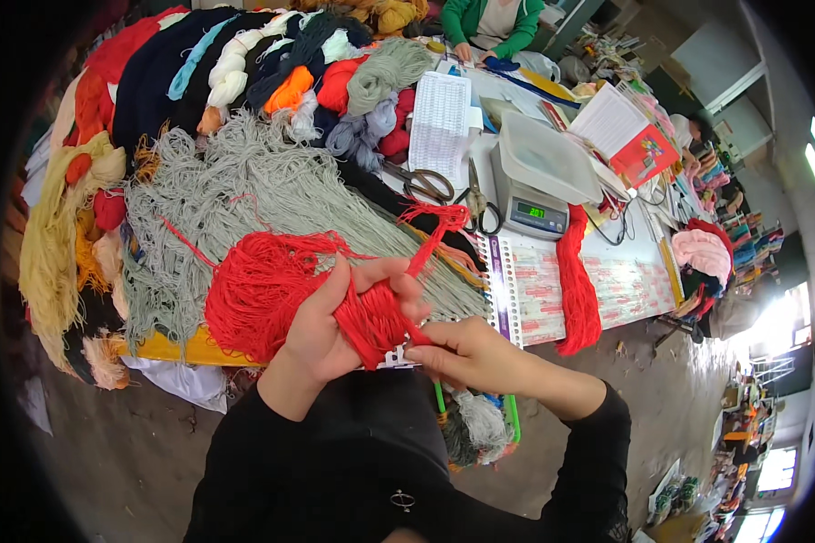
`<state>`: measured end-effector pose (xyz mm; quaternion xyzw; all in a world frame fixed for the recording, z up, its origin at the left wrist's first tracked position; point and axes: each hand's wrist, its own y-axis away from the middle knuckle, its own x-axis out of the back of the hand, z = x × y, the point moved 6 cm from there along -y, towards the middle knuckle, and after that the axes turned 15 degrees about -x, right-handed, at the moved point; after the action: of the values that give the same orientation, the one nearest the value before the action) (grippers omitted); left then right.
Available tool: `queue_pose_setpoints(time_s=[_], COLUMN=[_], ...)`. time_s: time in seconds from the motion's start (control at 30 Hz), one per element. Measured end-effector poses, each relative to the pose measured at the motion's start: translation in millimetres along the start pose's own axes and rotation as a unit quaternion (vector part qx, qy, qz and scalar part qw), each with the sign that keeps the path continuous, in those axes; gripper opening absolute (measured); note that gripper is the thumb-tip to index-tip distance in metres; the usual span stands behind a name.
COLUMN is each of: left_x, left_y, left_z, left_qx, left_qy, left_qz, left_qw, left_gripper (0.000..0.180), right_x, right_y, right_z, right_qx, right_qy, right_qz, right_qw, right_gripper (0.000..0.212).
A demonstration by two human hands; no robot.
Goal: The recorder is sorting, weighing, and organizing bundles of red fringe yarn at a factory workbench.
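Observation:
My left hand (313, 330) is closed around a bundle of red yarn (371, 319), the strands crossing its palm and fingers. My right hand (466, 355) pinches the yarn's lower right end between thumb and fingers. To the left, a big loose mass of red yarn (261, 294) spreads over grey yarn (244, 199) and meets the held bundle. A thinner red tail (436, 233) rises from the left hand toward scissors (476, 201) on the table. Just beyond the right hand lies a spiral-bound notebook (503, 281).
Behind the notebook stands a digital scale (536, 214) bearing a clear plastic tray (548, 156). A red skein (577, 290) hangs over the table's front edge. Black-handled scissors (426, 184) lie near a printed sheet (439, 122). Many coloured skeins (158, 86) cover the left side. Across the table sits a person in green (493, 32).

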<state>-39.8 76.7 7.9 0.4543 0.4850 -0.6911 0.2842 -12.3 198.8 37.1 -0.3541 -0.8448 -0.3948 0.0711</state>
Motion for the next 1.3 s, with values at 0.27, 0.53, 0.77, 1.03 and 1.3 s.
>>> queue_pose_setpoints(time_s=[0.27,0.53,0.77,1.03,1.3], left_x=[1,-2,4,14,3], left_y=[-4,-1,7,21,55], left_z=[-2,-6,4,44,281], left_qx=[-0.030,-0.011,-0.013,0.213,-0.272], left_qy=[-0.308,-0.439,-0.331,-0.483,-0.566], left_qz=[0.024,0.035,0.164,0.165,0.487], left_qw=[0.951,0.898,0.929,0.833,0.607], left_gripper=[0.054,0.054,0.057,0.057,0.026], right_x=[21,11,5,25,209], right_y=[-1,-9,-21,-5,54], right_z=[-10,-21,9,25,201], right_qx=[0.187,0.213,0.069,0.140,-0.008], right_qy=[-0.154,-0.069,-0.473,-0.119,-0.192], right_qz=[0.200,0.291,0.049,0.226,0.536], right_qw=[0.949,0.930,0.877,0.957,0.822], right_gripper=[0.014,0.008,0.010,0.013,0.024])
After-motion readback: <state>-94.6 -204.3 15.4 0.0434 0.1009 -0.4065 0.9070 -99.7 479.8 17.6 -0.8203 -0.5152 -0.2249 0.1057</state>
